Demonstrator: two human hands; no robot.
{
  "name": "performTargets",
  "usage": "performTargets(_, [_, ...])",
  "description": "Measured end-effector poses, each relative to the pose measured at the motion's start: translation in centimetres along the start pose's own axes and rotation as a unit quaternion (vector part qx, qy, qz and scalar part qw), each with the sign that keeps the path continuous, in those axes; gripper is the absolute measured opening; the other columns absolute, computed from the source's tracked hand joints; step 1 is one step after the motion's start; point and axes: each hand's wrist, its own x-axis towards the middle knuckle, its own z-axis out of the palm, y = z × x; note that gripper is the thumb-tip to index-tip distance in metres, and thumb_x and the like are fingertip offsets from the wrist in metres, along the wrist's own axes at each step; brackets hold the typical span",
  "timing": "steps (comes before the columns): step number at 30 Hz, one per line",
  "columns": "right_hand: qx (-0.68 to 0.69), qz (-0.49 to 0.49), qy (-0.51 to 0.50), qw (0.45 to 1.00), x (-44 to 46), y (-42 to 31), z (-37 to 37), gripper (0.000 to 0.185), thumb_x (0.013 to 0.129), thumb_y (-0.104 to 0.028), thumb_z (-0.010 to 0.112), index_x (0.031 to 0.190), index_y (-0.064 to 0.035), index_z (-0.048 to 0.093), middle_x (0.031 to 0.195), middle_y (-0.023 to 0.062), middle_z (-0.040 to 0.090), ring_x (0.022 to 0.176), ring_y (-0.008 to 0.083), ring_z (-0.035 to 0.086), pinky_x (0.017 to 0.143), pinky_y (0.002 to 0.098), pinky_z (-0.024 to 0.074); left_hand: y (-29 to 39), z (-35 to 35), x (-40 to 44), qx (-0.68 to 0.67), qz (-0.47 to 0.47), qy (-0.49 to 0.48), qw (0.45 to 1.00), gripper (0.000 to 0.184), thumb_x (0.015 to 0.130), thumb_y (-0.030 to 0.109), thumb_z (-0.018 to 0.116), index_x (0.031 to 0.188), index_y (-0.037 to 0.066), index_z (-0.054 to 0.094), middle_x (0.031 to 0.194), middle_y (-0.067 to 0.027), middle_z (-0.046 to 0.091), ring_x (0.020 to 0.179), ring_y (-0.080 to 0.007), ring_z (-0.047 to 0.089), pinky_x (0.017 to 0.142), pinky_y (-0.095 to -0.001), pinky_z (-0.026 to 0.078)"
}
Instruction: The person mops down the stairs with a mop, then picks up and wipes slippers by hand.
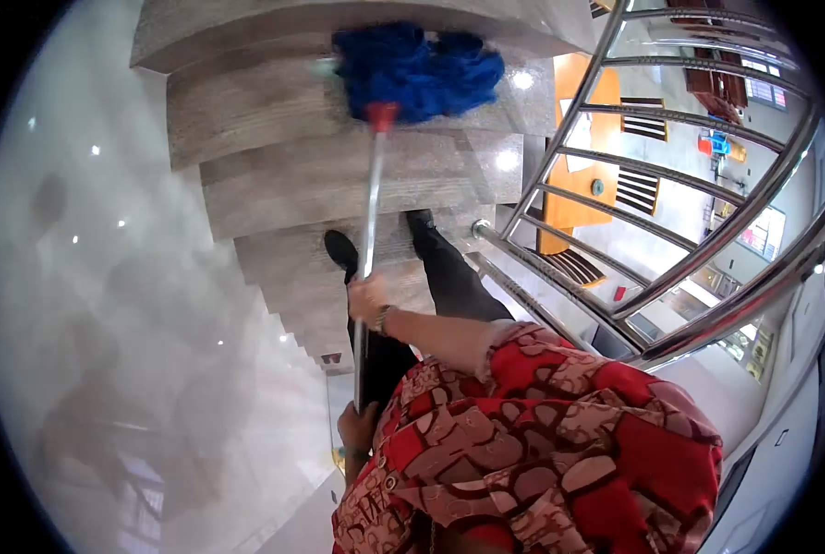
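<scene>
A mop with a shaggy blue head (422, 74) lies across a stair tread in front of me. Its red socket (382, 115) joins a silver pole (372, 203) that runs back toward my body. My right hand (368, 300), with a watch at the wrist, is wrapped around the middle of the pole. Lower down, close to my patterned red shirt (542, 443), my left hand (355, 427) is closed around the pole's upper end. Part of that hand is in shadow.
Grey-brown stone steps (283, 185) carry my feet in dark shoes (340, 251). A glossy pale wall (108, 305) borders the left side. Along the right runs a stainless steel railing (653, 171), with an orange table (583, 194) and striped chairs (639, 194) visible below through its bars.
</scene>
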Motion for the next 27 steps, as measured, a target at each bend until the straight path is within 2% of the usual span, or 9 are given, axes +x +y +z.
performTargets(2, [0.035, 0.163, -0.135, 0.977, 2.4, 3.4, 1.6, 0.037, 0.068, -0.049, 0.044, 0.051, -0.0182, 0.034, 0.047, -0.0028, 0.035, 0.039, 0.0185, 0.039, 0.035, 0.0366, 0.0301, -1.5, 0.4, -0.9, -0.150, -0.023, 0.054, 0.987, 0.035, 0.072, 0.034, 0.061, 0.072, -0.001, 0.054, 0.060, -0.0165, 0.056, 0.057, -0.0292, 0.056, 0.054, -0.0384, 0.041])
performTargets(5, [-0.310, -0.177, -0.068, 0.932, -0.8, 4.9, 8.5, 0.031, 0.069, -0.041, 0.045, 0.056, -0.0140, 0.037, 0.049, -0.0004, 0.039, 0.040, 0.0189, 0.042, 0.035, 0.0355, 0.0323, -2.8, 1.2, -0.3, -0.199, -0.033, 0.106, 0.974, 0.035, 0.072, 0.031, 0.062, 0.067, -0.002, 0.051, 0.055, -0.0121, 0.053, 0.051, -0.0188, 0.048, 0.050, -0.0350, 0.039])
performTargets(11, [-0.450, -0.277, -0.129, 0.839, -3.2, 5.1, 16.0, 0.021, 0.071, -0.026, 0.048, 0.068, -0.0055, 0.041, 0.052, 0.0043, 0.046, 0.043, 0.0197, 0.048, 0.035, 0.0333, 0.0368, 3.4, -2.5, 1.3, -0.331, -0.159, 0.163, 0.916, 0.028, 0.076, 0.019, 0.060, 0.059, 0.004, 0.042, 0.051, -0.0012, 0.042, 0.043, -0.0107, 0.036, 0.039, -0.0285, 0.029])
performTargets(13, [-0.461, -0.274, -0.132, 0.833, -4.2, 4.7, 16.9, 0.019, 0.071, -0.020, 0.049, 0.072, -0.0027, 0.043, 0.053, 0.0059, 0.048, 0.043, 0.0200, 0.050, 0.035, 0.0325, 0.0383, 3.6, -2.9, 1.0, -0.392, -0.147, 0.144, 0.897, 0.027, 0.076, 0.017, 0.059, 0.060, 0.004, 0.041, 0.051, -0.0008, 0.042, 0.042, -0.0098, 0.036, 0.038, -0.0271, 0.029])
performTargets(19, [-0.440, -0.293, -0.120, 0.840, -4.0, 2.5, 14.9, 0.016, 0.072, -0.012, 0.051, 0.078, 0.0029, 0.046, 0.055, 0.0087, 0.052, 0.046, 0.0202, 0.054, 0.037, 0.0313, 0.0421, 3.3, -2.6, 1.2, -0.244, -0.097, 0.157, 0.952, 0.027, 0.076, 0.021, 0.061, 0.066, -0.001, 0.049, 0.052, -0.0021, 0.046, 0.051, -0.0109, 0.041, 0.046, -0.0279, 0.035])
performTargets(23, [-0.405, -0.403, -0.084, 0.816, -2.1, -1.8, 8.7, 0.018, 0.072, -0.015, 0.053, 0.078, 0.0013, 0.048, 0.058, 0.0071, 0.052, 0.051, 0.0182, 0.054, 0.041, 0.0314, 0.0428, 4.8, -0.6, 1.7, -0.191, -0.026, 0.099, 0.976, 0.031, 0.075, 0.024, 0.062, 0.069, -0.005, 0.053, 0.058, -0.0106, 0.054, 0.052, -0.0167, 0.047, 0.050, -0.0332, 0.039])
performTargets(24, [-0.404, -0.533, -0.095, 0.738, 2.6, -2.2, 5.0, 0.010, 0.076, -0.014, 0.049, 0.077, -0.0037, 0.048, 0.057, 0.0050, 0.050, 0.049, 0.0169, 0.053, 0.040, 0.0298, 0.0422, 5.5, 1.3, 2.1, -0.187, 0.001, 0.082, 0.979, 0.030, 0.074, 0.024, 0.062, 0.070, -0.004, 0.053, 0.058, -0.0127, 0.054, 0.052, -0.0201, 0.049, 0.050, -0.0343, 0.039])
performTargets(26, [-0.211, -0.276, -0.125, 0.929, -1.6, -8.1, 4.0, 0.009, 0.077, -0.013, 0.051, 0.075, -0.0055, 0.047, 0.055, 0.0037, 0.047, 0.042, 0.0172, 0.047, 0.035, 0.0294, 0.0390, 7.7, 2.0, 2.8, -0.116, 0.056, 0.056, 0.990, 0.032, 0.074, 0.028, 0.062, 0.073, -0.003, 0.055, 0.062, -0.0186, 0.055, 0.056, -0.0308, 0.054, 0.052, -0.0383, 0.040])
performTargets(27, [-0.091, -0.156, -0.090, 0.979, -3.9, -11.2, 3.6, 0.009, 0.077, -0.012, 0.052, 0.074, -0.0063, 0.046, 0.055, 0.0030, 0.046, 0.038, 0.0173, 0.045, 0.033, 0.0291, 0.0374, 8.1, 1.4, 4.1, -0.117, 0.055, 0.055, 0.990, 0.032, 0.074, 0.028, 0.062, 0.073, -0.003, 0.055, 0.062, -0.0186, 0.055, 0.056, -0.0308, 0.054, 0.052, -0.0383, 0.040])
